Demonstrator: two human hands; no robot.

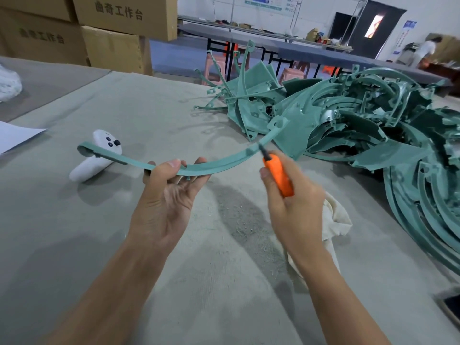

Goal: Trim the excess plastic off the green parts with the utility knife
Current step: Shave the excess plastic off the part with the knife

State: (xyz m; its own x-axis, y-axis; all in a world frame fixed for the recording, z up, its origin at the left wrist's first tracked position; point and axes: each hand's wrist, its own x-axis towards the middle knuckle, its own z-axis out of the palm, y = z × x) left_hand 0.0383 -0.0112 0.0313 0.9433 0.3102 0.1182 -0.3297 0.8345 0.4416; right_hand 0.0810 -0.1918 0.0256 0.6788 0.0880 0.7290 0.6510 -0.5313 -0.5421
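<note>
My left hand (171,188) holds a long curved green plastic strip (224,161) palm up, thumb and fingertips pinching its middle. The strip arcs from a curled end at the left up to a tab with holes at the right. My right hand (293,202) grips an orange utility knife (277,175). Its dark tip touches the strip's edge right of my left hand. A big pile of green parts (348,120) lies on the table to the right.
A white handheld controller (99,155) lies under the strip's left end. A cream cloth (336,220) sits under my right wrist. Cardboard boxes (112,28) stand at the back left. A phone (450,307) is at the right edge. Green shavings speckle the grey table (124,245).
</note>
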